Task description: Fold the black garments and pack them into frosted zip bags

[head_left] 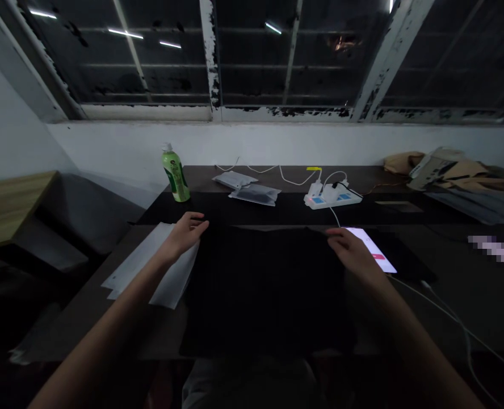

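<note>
A black cloth (269,284), perhaps a garment, lies spread over the near part of the dark table; its details are lost in the low light. Beside its upper left corner is my left hand (186,236), fingers and thumb apart, nothing visible between them. My right hand (352,253) is at the upper right corner, its fingers bent in and closed at the cloth's edge. Frosted plastic bags (175,284) lie under and beside my left wrist, partly covered by the cloth. A lit phone (373,250) rests just beyond my right hand.
A green bottle (176,176) stands at the back left. Two small packets (254,193) lie near the wall. A white power strip (332,196) holds plugged-in chargers, and cables (448,312) run down the right side. Brown and grey packaging (460,173) is piled at the far right.
</note>
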The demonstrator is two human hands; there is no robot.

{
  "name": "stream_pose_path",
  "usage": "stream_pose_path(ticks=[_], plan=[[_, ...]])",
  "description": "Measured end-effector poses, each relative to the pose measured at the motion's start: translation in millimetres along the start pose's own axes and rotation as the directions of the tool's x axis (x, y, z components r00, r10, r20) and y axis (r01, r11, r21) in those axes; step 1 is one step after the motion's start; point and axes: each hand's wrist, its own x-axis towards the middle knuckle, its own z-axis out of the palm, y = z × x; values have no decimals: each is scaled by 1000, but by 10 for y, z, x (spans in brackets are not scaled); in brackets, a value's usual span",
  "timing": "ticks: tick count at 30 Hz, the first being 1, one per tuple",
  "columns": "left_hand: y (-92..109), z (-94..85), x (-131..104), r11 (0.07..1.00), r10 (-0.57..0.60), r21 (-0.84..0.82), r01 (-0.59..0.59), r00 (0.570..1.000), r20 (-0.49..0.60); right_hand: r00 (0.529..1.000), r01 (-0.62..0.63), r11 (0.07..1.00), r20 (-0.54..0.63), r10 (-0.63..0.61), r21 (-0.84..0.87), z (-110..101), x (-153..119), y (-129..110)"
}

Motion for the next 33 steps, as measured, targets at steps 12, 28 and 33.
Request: stream_pose_path(ticks=[12,28,33], plan=[[-380,-127,-570,787,210,545,-288,956,202,723,561,769,634,-275,-306,388,-561,-325],[-944,-281,-465,606,385,723,-330,918,96,722,522,778,668,-183,-351,378,-444,-199],[-282,-69,-469,604,558,594,-531,814,161,725,539,772,653,-221,-337,503,-442,-291]])
